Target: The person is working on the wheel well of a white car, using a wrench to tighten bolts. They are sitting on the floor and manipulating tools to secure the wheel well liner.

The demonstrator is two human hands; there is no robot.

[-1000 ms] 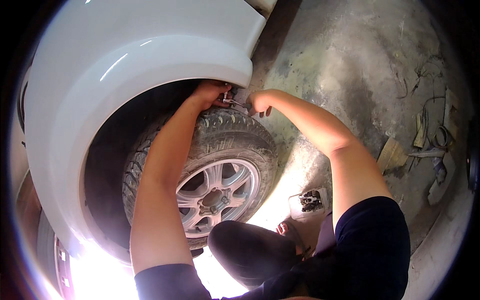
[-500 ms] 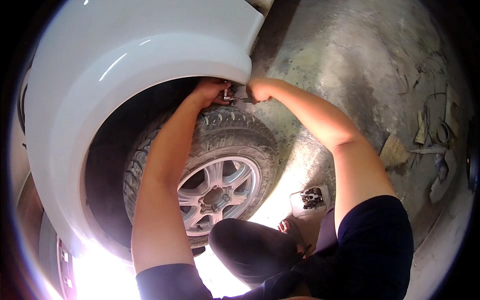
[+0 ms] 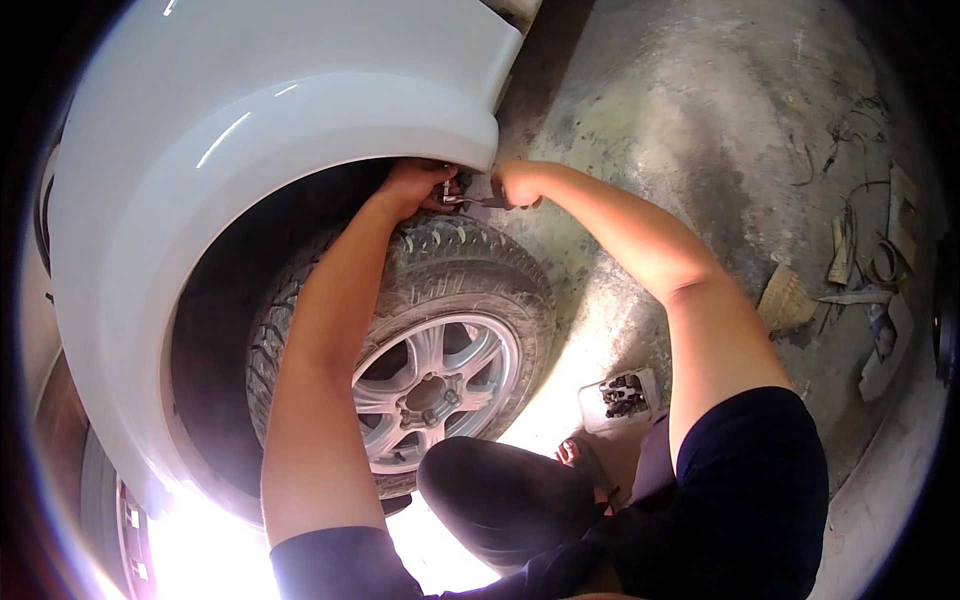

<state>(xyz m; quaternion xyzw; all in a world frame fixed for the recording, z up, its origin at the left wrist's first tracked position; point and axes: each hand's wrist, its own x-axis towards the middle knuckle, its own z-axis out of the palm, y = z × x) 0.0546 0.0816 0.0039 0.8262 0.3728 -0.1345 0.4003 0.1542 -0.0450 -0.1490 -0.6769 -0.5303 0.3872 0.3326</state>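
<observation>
Up under the front edge of the white fender [image 3: 330, 110], my two hands work close together above the tire [image 3: 440, 245]. My right hand [image 3: 519, 184] is closed round the handle end of a metal tool that looks like a ratchet wrench [image 3: 466, 200]. My left hand [image 3: 412, 187] reaches into the wheel arch, its fingers curled at the tool's silver head, next to a short upright metal piece [image 3: 448, 184]. Shadow and the fender lip hide what the tool meets. Below, the dusty tire carries a silver spoked wheel [image 3: 376, 400].
On the floor near my foot [image 3: 575, 455] sits a pale tray [image 3: 595, 415] with dark metal parts in it. A torn piece of cardboard [image 3: 787, 300], strips and wires lie scattered at the right. My bent knee [image 3: 490, 490] is close to the wheel.
Both hands stay at the tool under the fender, with only a very small shift of the right hand. The whole view has moved slightly.
</observation>
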